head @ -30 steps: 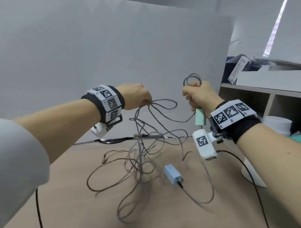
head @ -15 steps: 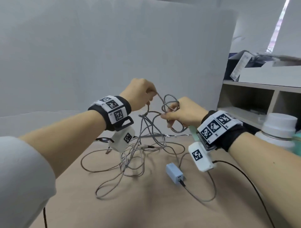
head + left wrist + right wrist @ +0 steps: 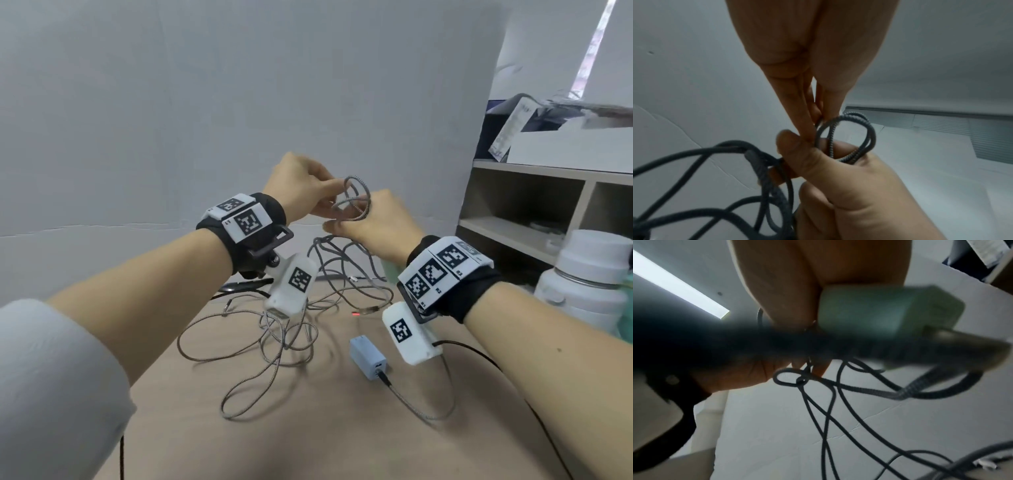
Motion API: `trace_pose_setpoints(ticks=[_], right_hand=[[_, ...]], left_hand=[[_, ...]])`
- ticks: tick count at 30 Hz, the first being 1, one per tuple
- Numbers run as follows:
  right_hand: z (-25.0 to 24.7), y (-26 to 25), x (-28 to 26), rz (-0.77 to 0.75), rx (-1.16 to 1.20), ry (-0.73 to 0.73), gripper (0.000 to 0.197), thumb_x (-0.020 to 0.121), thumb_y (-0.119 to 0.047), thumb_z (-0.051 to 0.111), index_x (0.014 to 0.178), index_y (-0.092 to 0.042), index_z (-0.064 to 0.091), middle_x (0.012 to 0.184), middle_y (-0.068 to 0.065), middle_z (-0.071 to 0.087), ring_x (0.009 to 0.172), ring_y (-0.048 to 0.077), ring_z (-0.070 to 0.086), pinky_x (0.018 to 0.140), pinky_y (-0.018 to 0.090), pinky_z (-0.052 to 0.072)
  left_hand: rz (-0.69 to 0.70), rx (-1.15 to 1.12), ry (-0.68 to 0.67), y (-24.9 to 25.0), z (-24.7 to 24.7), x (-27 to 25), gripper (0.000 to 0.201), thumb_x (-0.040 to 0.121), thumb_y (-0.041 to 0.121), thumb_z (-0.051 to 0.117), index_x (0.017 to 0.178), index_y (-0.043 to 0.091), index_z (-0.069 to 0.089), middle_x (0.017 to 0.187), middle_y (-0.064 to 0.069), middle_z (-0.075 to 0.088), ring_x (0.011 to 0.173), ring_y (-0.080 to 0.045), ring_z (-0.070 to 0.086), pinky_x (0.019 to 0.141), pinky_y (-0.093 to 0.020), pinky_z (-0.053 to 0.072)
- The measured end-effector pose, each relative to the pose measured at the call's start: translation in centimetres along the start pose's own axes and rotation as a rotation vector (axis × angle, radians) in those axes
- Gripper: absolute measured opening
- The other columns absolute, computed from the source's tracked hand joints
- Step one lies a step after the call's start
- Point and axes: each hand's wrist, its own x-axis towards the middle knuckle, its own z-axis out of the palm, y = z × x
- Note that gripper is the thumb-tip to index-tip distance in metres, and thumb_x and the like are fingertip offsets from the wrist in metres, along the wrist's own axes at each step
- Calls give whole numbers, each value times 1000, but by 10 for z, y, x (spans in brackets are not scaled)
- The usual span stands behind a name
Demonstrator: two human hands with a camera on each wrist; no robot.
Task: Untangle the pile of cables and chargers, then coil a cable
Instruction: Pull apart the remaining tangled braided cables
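Observation:
Both hands are raised together above the table. My left hand (image 3: 308,192) pinches the grey braided cable where it forms small loops (image 3: 356,198); the left wrist view shows these loops (image 3: 849,138) between my fingertips. My right hand (image 3: 373,229) grips the same loops and also holds a pale green charger (image 3: 879,316) in its palm. From the hands the cable drops into a loose tangle (image 3: 291,329) on the wooden table. A light blue charger (image 3: 368,356) lies on the table with a cable plugged into it.
A white bottle (image 3: 589,281) stands at the right beside my right forearm. An open shelf unit (image 3: 534,212) with a white box on top is behind it. A grey wall panel closes off the far side of the table (image 3: 308,428). Thin black leads trail from both wrist cameras.
My hands came together and dropped from their raised, apart position. The lifted cable strands have sunk back onto the table. The loops between my hands have tightened.

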Motion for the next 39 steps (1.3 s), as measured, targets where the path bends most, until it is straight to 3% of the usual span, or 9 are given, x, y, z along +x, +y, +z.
trace_pose_setpoints(ticks=[8, 12, 16, 22, 25, 29, 33, 36, 39], right_hand=[[0, 14, 6, 106, 183, 61, 11, 85, -10, 79, 85, 0, 75, 69, 4, 71, 55, 0, 60, 54, 16, 46], [-3, 24, 2, 203, 184, 18, 13, 85, -7, 79, 81, 1, 70, 58, 0, 62, 35, -2, 46, 40, 13, 37], [-18, 40, 5, 386, 360, 135, 14, 96, -13, 67, 87, -4, 61, 92, 20, 75, 27, 6, 40, 33, 19, 34], [-61, 43, 19, 424, 465, 389, 19, 103, -8, 46, 85, -14, 51, 127, 22, 64, 41, -1, 57, 44, 16, 48], [-62, 34, 23, 430, 522, 386, 31, 105, -7, 42, 76, -17, 42, 99, 9, 64, 32, 3, 52, 38, 17, 44], [-43, 33, 30, 443, 753, 306, 26, 106, -11, 38, 80, -16, 35, 94, 28, 73, 36, 14, 15, 39, 22, 17], [-32, 25, 35, 409, 787, 261, 25, 107, -12, 39, 82, -15, 37, 79, 22, 74, 39, 12, 14, 41, 23, 17], [-27, 10, 38, 348, 819, 211, 22, 108, -12, 40, 85, -14, 41, 71, 17, 72, 35, 12, 17, 40, 22, 18], [-35, 6, 45, 285, 859, 275, 22, 106, -9, 44, 85, -16, 48, 53, 2, 55, 33, 8, 36, 40, 19, 27]], left_hand=[[-6, 54, -124, -34, 17, -20, 33, 96, 47, 63, 103, 16, 74, 97, -1, 75, 92, -17, 71, 92, -43, 58], [-101, 35, -318, -59, 23, -34, 41, 100, 45, 56, 108, 10, 74, 76, -3, 68, 70, -13, 65, 80, -32, 57], [-44, 361, -386, -87, 10, -38, 21, 97, 32, 66, 96, 17, 80, 76, 2, 70, 61, -5, 56, 63, -19, 46], [-279, 1124, -669, -166, -27, -57, 23, 95, 16, 57, 108, 11, 76, 109, -6, 74, 98, -26, 68, 83, -32, 52], [-400, 1152, -614, -180, -43, -54, 21, 92, 24, 63, 105, 15, 77, 107, -6, 75, 98, -26, 69, 85, -33, 56], [-458, 1079, -717, -145, -44, -34, 55, 83, 35, 79, 134, 23, 62, 128, 2, 67, 110, -20, 63, 88, -26, 46], [-238, 762, -477, -80, -24, -18, 85, 75, 58, 80, 146, 27, 46, 137, 8, 55, 120, -18, 54, 97, -31, 40], [-142, 624, -575, -68, 29, -23, 62, 81, 60, 74, 133, 30, 56, 124, 12, 58, 113, -14, 57, 96, -32, 43], [-113, 799, -660, -95, 64, -26, 17, 98, 33, 60, 97, 17, 66, 105, -6, 70, 97, -28, 63, 75, -26, 41]])
